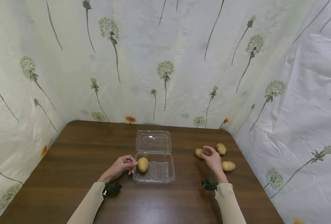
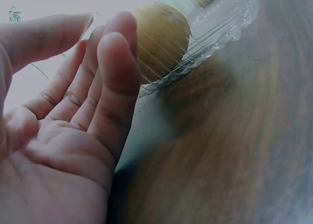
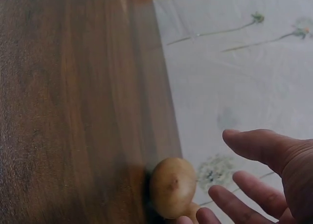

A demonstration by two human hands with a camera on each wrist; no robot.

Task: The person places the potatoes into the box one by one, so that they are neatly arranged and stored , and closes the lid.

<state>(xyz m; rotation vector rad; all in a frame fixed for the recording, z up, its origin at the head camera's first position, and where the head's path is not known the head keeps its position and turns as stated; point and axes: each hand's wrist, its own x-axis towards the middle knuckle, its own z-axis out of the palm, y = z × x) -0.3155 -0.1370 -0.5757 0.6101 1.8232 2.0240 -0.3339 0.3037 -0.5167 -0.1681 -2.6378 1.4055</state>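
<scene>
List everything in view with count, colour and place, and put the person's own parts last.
Table: 1, dark brown, below the hands.
Container: 1, clear, on the table, lid open at its far side.
Inside potato: 1, yellowish, in the container's left part.
Loose potatoes: 3, yellowish, on the table at right.
Hanging sheeting: count unclear, pale with dandelion print, behind and beside the table.
Wrist devices: 2, black, one per wrist.
Sleeves: 2, beige, on the forearms.
Left hand: 1, bare, at the container's left side.
Right hand: 1, bare, by the leftmost loose potato.
</scene>
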